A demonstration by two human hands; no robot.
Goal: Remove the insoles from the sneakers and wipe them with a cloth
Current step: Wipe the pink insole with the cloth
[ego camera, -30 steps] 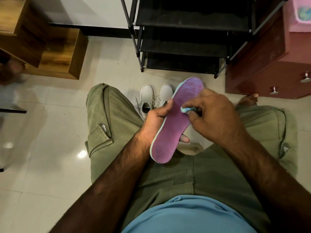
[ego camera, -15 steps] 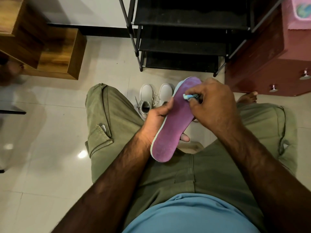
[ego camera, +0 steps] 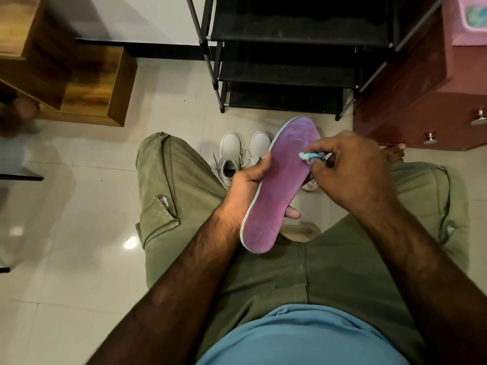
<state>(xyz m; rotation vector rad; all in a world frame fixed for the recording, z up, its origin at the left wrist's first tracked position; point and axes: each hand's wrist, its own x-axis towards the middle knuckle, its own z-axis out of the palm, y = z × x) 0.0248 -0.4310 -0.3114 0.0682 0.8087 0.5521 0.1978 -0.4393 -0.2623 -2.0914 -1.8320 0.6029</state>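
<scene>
While my right hand pinches a small wad of blue-green cloth between thumb and curled fingers, I have the wad pressed on the purple face of the insole, at the right side of its forepart. My left hand grips that insole from beneath at its middle. The thumb is hooked over its left edge and one fingertip shows past its right edge, so the insole lies tilted, toe end away from me and heel end over my lap.

I judge the step in hand to be the wiping of this one insole, which is already out of its shoe. The white sneakers stand side by side on the tiled floor just beyond the insole and to its left, partly hidden behind it and my left hand. Farther beyond the insole stands the black shoe rack, and beyond it to the right a dark red cabinet with metal knobs.

The next move, I think, calls for drawing the cloth down toward the heel end. My left hand must brace from below so the soft insole does not bend away under the pressure. Whether the other insole is out of its sneaker, I cannot tell.
</scene>
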